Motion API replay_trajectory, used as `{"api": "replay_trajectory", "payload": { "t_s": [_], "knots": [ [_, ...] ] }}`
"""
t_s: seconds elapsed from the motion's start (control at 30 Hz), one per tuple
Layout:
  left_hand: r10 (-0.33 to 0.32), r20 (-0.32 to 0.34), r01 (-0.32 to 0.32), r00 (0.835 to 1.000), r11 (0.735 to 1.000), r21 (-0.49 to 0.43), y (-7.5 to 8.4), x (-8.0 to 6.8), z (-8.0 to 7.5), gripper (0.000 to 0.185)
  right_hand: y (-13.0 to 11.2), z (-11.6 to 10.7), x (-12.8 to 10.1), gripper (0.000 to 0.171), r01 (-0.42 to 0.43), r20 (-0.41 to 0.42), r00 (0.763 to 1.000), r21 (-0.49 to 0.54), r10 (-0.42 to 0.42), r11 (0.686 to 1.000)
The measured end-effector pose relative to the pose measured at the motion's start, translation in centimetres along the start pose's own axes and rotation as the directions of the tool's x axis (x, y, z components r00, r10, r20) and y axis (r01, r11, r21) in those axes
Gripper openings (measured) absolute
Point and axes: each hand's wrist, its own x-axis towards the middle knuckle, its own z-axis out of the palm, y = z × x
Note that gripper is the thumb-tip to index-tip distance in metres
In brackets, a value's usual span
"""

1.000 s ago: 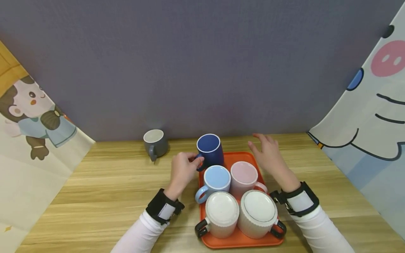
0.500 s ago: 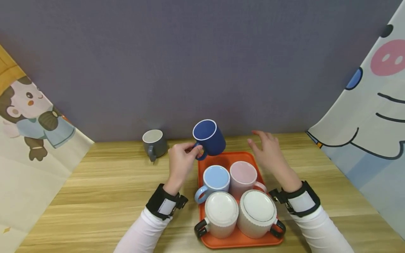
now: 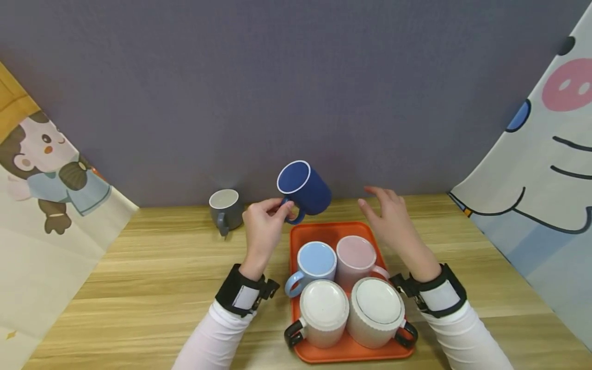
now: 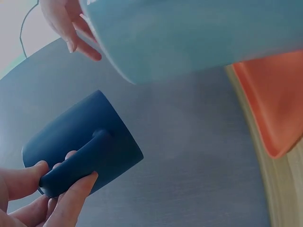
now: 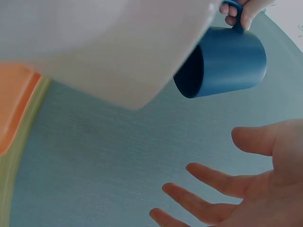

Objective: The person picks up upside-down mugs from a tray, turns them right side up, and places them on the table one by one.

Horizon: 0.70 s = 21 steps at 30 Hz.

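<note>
The left hand (image 3: 263, 226) is pinching the handle of the dark blue mug (image 3: 302, 187) between thumb and curled fingers, and the mug is hanging in the air over the far edge of the orange tray (image 3: 324, 234), tilted so that its mouth is facing up and toward the far left of the worktop (image 3: 162, 267). The right hand (image 3: 390, 221) is hovering with fingers spread and relaxed, grasping nothing, near the tray's far right corner and apart from the mug.

Since the grip is taking only the handle, the mug is probably wanting to swing; keeping the wrist steady and the handle seated deep against the fingers (image 4: 71, 201) should be holding the tilt in check. Below it the light blue mug (image 3: 316, 262) and the pink mug (image 3: 356, 257) are standing close together, so the lift needs to be clearing their rims before any sideways travel. The grey mug (image 3: 226, 208) is sitting on the worktop near the far edge, left of the tray.
</note>
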Motion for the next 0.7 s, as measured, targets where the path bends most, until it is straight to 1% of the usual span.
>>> {"api": "replay_trajectory", "payload": {
  "t_s": [0.13,0.33,0.43,0.57,0.7],
  "knots": [
    [0.008,-0.018,-0.009,1.000,1.000,-0.028,0.3,0.2,0.0,0.013,-0.3,-0.2,-0.1,0.047,0.006,-0.004,1.000,0.003,-0.006,1.000],
    [-0.017,-0.014,0.016,1.000,0.992,-0.126,0.7,0.4,0.3,0.015,-0.6,-0.4,-0.1,0.047,0.007,-0.003,1.000,0.003,-0.007,1.000],
    [-0.017,-0.010,0.015,1.000,0.987,-0.162,0.9,0.5,0.6,0.015,-0.8,-0.4,-0.1,0.047,0.009,-0.004,1.000,0.006,-0.009,1.000],
    [-0.015,-0.017,0.011,1.000,0.983,-0.185,1.2,0.7,0.8,0.015,-1.1,-0.6,0.0,0.045,0.024,-0.023,0.999,0.012,-0.024,1.000],
    [-0.019,-0.030,0.013,0.999,0.982,-0.188,1.5,0.8,1.0,0.015,-1.4,-0.9,0.0,0.044,0.035,-0.038,0.999,0.016,-0.034,0.999]
  ]
}}
